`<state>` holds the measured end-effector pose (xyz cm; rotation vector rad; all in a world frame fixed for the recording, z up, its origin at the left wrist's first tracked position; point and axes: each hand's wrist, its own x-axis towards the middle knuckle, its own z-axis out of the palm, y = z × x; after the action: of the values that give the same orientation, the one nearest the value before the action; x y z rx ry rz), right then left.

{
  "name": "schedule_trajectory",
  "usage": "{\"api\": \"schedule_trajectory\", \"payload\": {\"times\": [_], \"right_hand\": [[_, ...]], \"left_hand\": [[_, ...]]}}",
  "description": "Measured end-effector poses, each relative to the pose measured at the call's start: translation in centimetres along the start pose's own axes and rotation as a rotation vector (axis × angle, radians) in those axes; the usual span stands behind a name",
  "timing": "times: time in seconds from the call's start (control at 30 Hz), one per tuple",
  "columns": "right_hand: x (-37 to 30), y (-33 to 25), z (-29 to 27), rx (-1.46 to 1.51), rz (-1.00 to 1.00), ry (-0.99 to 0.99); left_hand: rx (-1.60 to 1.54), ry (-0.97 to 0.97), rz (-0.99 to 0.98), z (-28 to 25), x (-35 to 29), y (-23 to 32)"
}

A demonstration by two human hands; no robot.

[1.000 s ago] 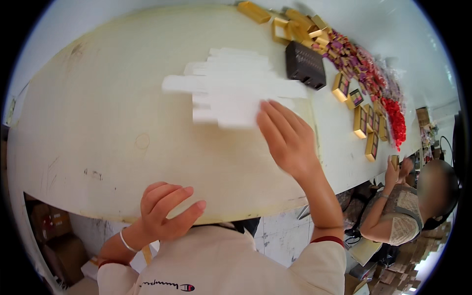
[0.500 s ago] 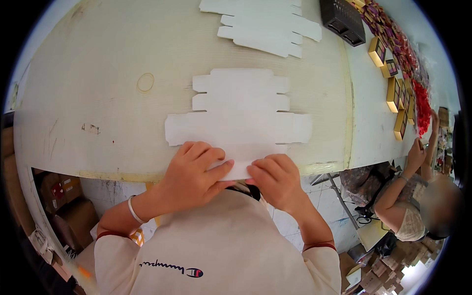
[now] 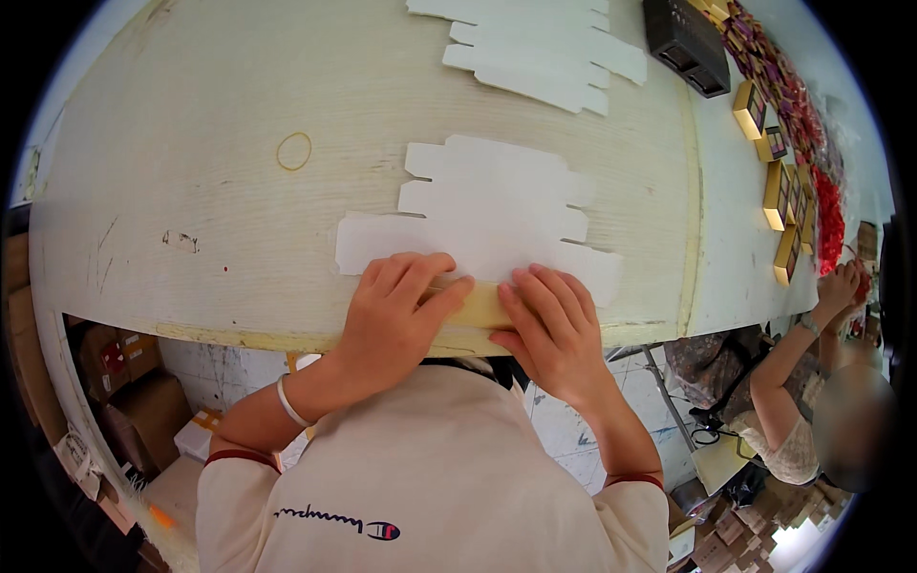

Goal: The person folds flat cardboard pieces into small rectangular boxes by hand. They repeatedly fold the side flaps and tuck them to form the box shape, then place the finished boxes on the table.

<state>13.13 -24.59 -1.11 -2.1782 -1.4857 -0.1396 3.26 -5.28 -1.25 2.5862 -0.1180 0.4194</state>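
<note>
Now the broad pale desk [image 3: 172,191] carries a white carton blank [image 3: 497,205] close to its near edge; the blank's near flap, white side up half a second ago, shows as a gold strip [image 3: 480,306] between the left hand [image 3: 387,315] and the right hand [image 3: 559,334]; that fold therefore looks turned over, while the far panels and side tabs lie flat; both hands are half spread, the left with fingertips down on the near part, the right with fingers across the strip's right end, seemingly pressing rather than gripping; the widest room lies to the left; a narrower stretch runs right, before the gold boxes [image 3: 778,196]; less remains ahead, before more white blanks [image 3: 544,53]; least at the near edge, just beside the strip.
</note>
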Motion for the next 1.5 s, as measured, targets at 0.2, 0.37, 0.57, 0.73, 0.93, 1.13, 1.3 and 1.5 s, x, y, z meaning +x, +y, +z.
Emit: {"api": "schedule_trajectory", "payload": {"times": [0.2,0.37,0.57,0.73,0.93,1.13,1.3,1.5], "right_hand": [[0.1,0.3,0.0,0.068,0.014,-0.035],[0.2,-0.1,-0.2,-0.055,-0.030,-0.084],[0.1,0.1,-0.3,-0.141,-0.170,-0.047],[0.3,0.0,-0.3,-0.146,-0.172,-0.054],[1.5,0.3,-0.8,-0.066,-0.137,-0.062],[1.7,0.4,-0.5,0.161,0.038,-0.080],[2.8,0.8,-0.4,0.212,0.155,-0.175],[1.8,0.8,-0.1,0.113,0.112,-0.093]], "left_hand": [[-0.055,-0.062,0.006,-0.7,0.1,0.5],[0.070,-0.110,0.114,-0.6,-0.2,0.1],[0.120,-0.119,0.235,-1.1,0.2,-0.5],[0.112,-0.078,0.306,-0.9,0.5,-0.8],[-0.009,-0.073,0.189,-1.1,1.4,-0.7],[-0.118,-0.163,0.024,-1.4,2.1,-0.2],[-0.038,-0.109,0.019,-0.8,3.4,-0.8],[0.070,-0.112,0.082,-0.3,2.6,-0.9]]}}
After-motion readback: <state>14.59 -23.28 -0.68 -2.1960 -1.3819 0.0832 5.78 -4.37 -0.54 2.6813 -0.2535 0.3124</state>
